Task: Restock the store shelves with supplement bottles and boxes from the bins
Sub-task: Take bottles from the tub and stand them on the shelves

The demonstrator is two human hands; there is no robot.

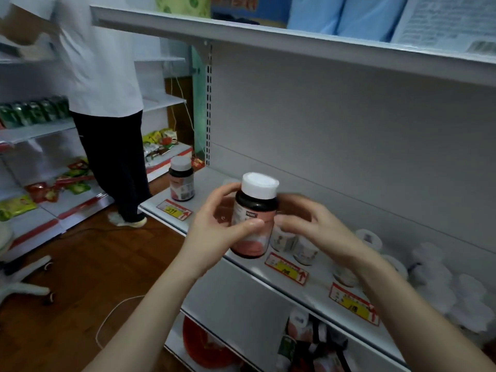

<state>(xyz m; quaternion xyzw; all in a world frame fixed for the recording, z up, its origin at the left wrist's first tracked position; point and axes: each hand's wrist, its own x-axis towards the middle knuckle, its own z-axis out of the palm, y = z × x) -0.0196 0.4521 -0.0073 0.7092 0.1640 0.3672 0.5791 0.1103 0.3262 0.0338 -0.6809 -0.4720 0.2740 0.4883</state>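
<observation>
1. Above the shelf's (208,181) front edge, I see the white-capped bottle (253,218) held clear, nearly upright.
2. My left grip (214,226) wraps its side.
3. My right grip (319,226) curls just beside it, blurred; I cannot tell whether it holds.
4. A second bottle (182,181) stands at the front-left corner.

a second person (102,76) in a white top and dark trousers is seen standing at the far left, on a wooden floor (94,264). green cans (35,111) are lined up on the side racks (35,132) beside that person, and red and green snack packets (67,181) are spread lower down. a white cable (112,310) is laid across the floor nearer in. a white chair base (24,280) on castors is seen at the near left. blue packs (343,14) are stacked at the far top right.
</observation>
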